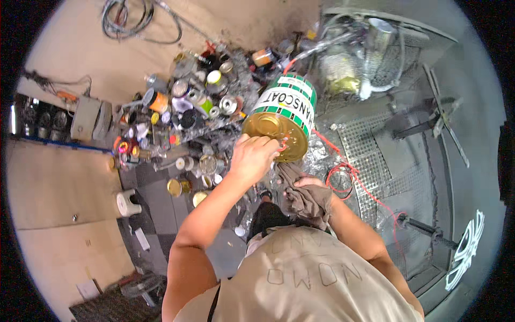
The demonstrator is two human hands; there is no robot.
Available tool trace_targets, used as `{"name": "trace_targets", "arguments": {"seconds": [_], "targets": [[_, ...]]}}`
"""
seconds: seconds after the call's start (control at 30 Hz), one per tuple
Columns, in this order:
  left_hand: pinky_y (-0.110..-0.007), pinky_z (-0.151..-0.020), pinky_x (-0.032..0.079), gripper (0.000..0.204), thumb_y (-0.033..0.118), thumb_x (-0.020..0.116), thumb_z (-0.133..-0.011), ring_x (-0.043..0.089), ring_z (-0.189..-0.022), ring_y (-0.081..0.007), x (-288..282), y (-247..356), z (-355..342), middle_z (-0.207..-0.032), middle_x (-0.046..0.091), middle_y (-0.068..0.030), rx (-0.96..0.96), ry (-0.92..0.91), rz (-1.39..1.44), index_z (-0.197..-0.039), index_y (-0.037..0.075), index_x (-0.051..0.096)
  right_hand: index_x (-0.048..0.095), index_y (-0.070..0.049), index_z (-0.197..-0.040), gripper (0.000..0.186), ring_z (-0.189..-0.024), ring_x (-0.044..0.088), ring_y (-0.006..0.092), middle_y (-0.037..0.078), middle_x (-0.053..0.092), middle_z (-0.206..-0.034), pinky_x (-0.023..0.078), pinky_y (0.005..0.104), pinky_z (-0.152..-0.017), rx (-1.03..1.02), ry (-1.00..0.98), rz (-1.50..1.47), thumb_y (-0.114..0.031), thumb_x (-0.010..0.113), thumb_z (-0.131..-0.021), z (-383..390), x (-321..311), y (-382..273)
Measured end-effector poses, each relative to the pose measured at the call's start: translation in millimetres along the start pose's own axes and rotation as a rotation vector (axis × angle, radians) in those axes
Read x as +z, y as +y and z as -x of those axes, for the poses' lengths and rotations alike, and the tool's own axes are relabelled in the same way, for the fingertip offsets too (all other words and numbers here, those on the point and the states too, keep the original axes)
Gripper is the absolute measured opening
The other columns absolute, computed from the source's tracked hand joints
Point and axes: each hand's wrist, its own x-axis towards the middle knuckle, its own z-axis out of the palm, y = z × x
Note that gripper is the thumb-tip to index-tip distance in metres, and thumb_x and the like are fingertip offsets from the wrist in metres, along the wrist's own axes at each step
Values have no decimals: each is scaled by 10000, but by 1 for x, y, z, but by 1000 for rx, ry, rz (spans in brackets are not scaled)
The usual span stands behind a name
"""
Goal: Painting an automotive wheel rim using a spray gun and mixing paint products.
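Head view. Item: metal can (287, 96), green-and-white label, gold end (294, 134) facing the person; located ahead of the torso, right of assorted paint tins (158, 101). Long axis: tilted, running from the gold end away toward the upper edge, slightly right. Left hand (253, 156): fingers bent, close together, at the gold end's near-left edge; can extends beyond them; any pinch cannot be told. Right hand (311, 183): fingers closed around brown cloth (306, 201), below the can.
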Motion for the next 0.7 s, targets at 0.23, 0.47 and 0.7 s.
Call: {"name": "trace_targets", "arguments": {"seconds": [0.23,0.47,0.7], "targets": [[-404,-701,422,130,157,746,-783,657,-722,-203,-23,34,-28,-754,609,1,160,199,-93,-824,174,624,403,15,-1547,651,-1064,734,329,225,659,-1306,656,415,-848,-119,-127,-110,-69,593,-930,35,47,-30],[-389,-702,425,154,129,779,-760,663,-731,-201,2,7,-13,-781,641,13,136,249,5,-821,175,646,488,70,-1442,513,-1034,749,335,267,699,-1206,645,424,-882,-18,-99,-199,-128,548,-972,3,22,-22],[-463,-918,508,178,147,617,-915,737,-925,-277,79,-73,49,-942,721,-68,-179,-100,160,-1083,144,677,583,39,-1408,513,-991,748,374,229,738,-1201,630,503,-886,314,116,-329,-199,566,-954,-59,-50,11]]}}
